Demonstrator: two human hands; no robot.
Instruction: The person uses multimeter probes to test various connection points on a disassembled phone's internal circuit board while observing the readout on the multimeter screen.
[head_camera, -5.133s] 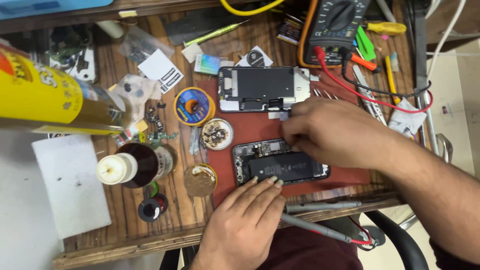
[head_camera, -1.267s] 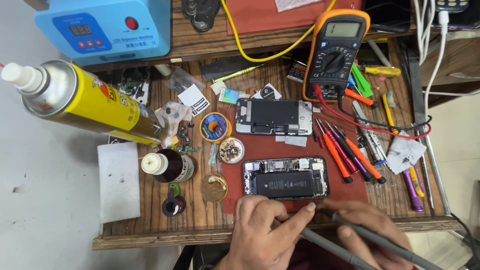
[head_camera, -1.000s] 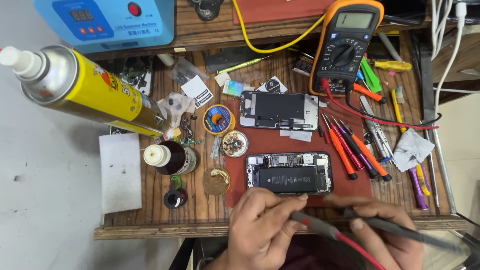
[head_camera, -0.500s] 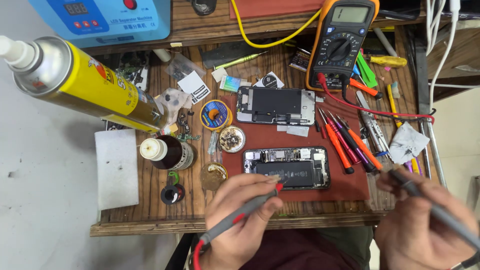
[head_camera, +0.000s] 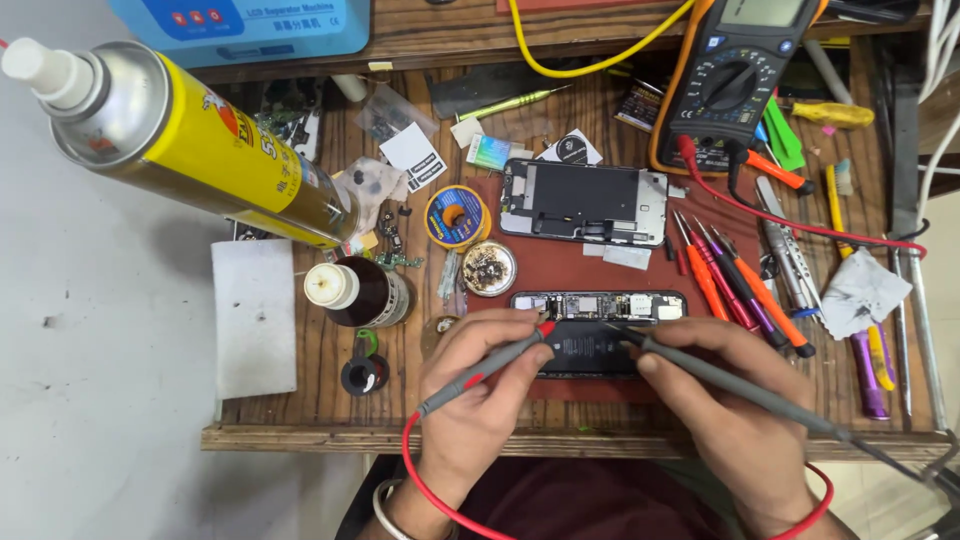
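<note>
Probing step underway: we are pinching a red-tipped probe (head_camera: 490, 365) in left hand (head_camera: 475, 400) fingers, black probe (head_camera: 720, 385) in right hand (head_camera: 730, 420), tips meeting the opened phone (head_camera: 598, 330) beside the multimeter (head_camera: 735, 85); next, steady contact.

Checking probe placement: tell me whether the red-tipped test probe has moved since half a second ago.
Yes. The red-tipped grey test probe, held in the left hand, moved up; its tip now touches the opened black phone on the red mat.
</note>
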